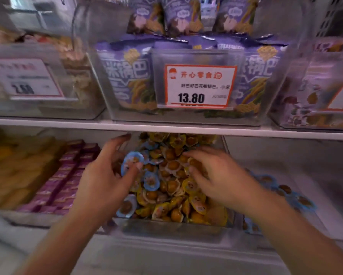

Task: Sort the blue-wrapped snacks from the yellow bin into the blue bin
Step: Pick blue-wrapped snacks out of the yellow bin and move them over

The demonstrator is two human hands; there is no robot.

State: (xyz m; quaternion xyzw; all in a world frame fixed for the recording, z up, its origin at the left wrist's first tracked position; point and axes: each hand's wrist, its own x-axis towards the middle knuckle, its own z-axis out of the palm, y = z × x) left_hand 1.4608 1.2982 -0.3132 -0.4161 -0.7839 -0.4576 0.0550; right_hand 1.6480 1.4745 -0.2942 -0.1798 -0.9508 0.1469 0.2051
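A clear bin (172, 228) on the lower shelf is heaped with yellow-wrapped snacks (186, 203). Several blue-wrapped snacks lie among them, one (151, 181) near the middle and another (127, 209) at the front left corner. My left hand (105, 175) is over the bin's left side, thumb and fingers pinching a blue-wrapped snack (131, 162). My right hand (212, 175) reaches into the pile on the right, fingers curled onto yellow-wrapped snacks; whether it grips one is unclear. To the right, a second clear bin (246, 229) holds blue-wrapped snacks (297, 201), partly hidden by my right forearm.
A white shelf edge (170, 129) hangs just above the bins. On it stand clear boxes of purple snack bags (127, 76) with a price tag (200, 86) reading 13.80. Purple-pink packets (67, 175) and yellowish goods (17, 165) fill bins to the left.
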